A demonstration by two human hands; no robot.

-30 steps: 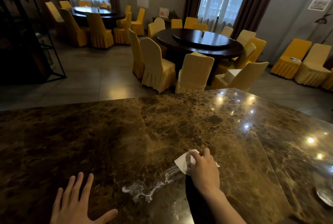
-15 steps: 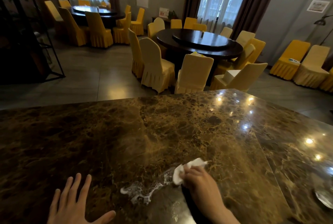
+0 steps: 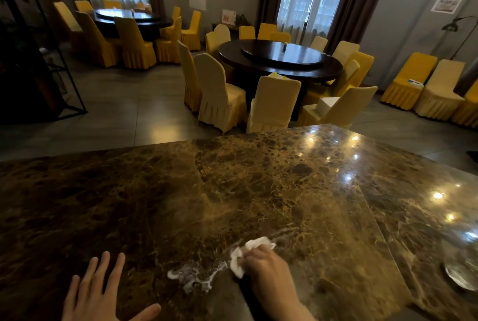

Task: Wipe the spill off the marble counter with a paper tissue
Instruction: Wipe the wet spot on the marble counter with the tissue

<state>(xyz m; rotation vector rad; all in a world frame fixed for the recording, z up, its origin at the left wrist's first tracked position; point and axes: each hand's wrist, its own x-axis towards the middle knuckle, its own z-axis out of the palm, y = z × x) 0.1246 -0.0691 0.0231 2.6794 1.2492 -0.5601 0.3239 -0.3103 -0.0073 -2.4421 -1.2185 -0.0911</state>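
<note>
The left hand [image 3: 103, 292] is laid flat on the table [image 3: 160, 207] at the near edge, fingers spread and nothing held; it is probably planted there as a brace while the other arm works. The right hand [image 3: 269, 269] is closed over a crumpled white paper tissue [image 3: 245, 256], which is pinched under the fingertips and pressed against the marble. The grip appears to be kept low and bunched so that pressure is put straight onto the wet patch.

Just to the left of the tissue, touching its edge, the spill [image 3: 194, 275] is seen as a whitish, foamy streak with ragged branches, bright against the dark brown veined stone. A faint damp smear [image 3: 287, 234] is also visible just beyond the tissue to the right. Most of the streak is judged still to be cleared.

Farther off, a round dining table [image 3: 280, 59] ringed by yellow-covered chairs [image 3: 219, 93] is seen.
</note>
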